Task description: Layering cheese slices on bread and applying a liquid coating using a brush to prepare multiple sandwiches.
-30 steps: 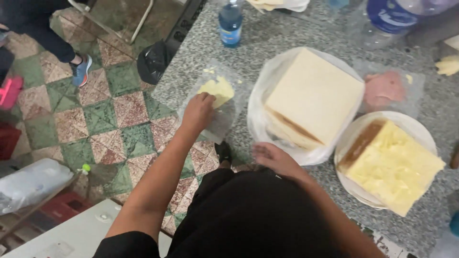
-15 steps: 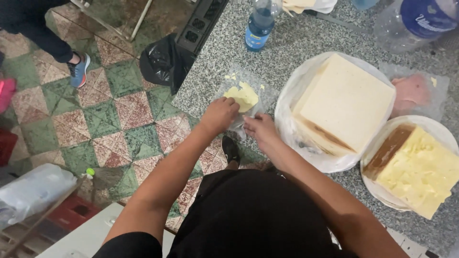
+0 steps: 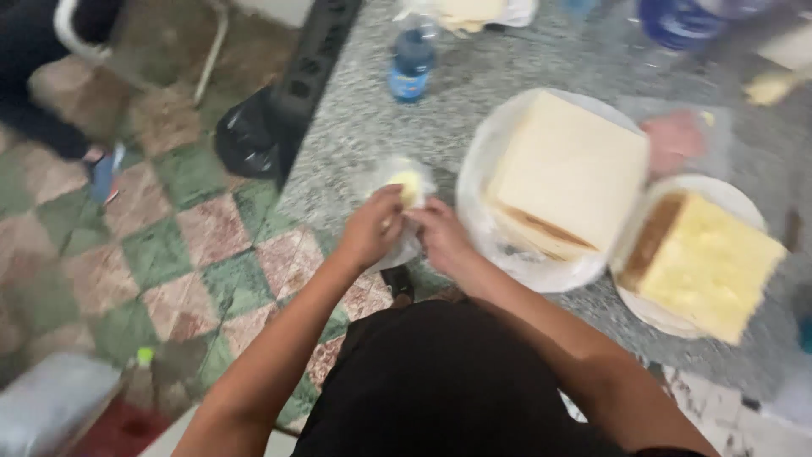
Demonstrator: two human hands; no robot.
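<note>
Both hands, left hand (image 3: 372,227) and right hand (image 3: 441,234), pinch clear plastic wrap with yellow slice (image 3: 406,188) at grey speckled table (image 3: 372,127) edge; slip likely drops it floorward.

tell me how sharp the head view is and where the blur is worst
Head view: soft all over with motion blur; both hands, left hand and right hand, smear around the plastic wrap; the bottle and far counter edge are streaked; the bread stack reads clearest; no harsh glare.
</note>
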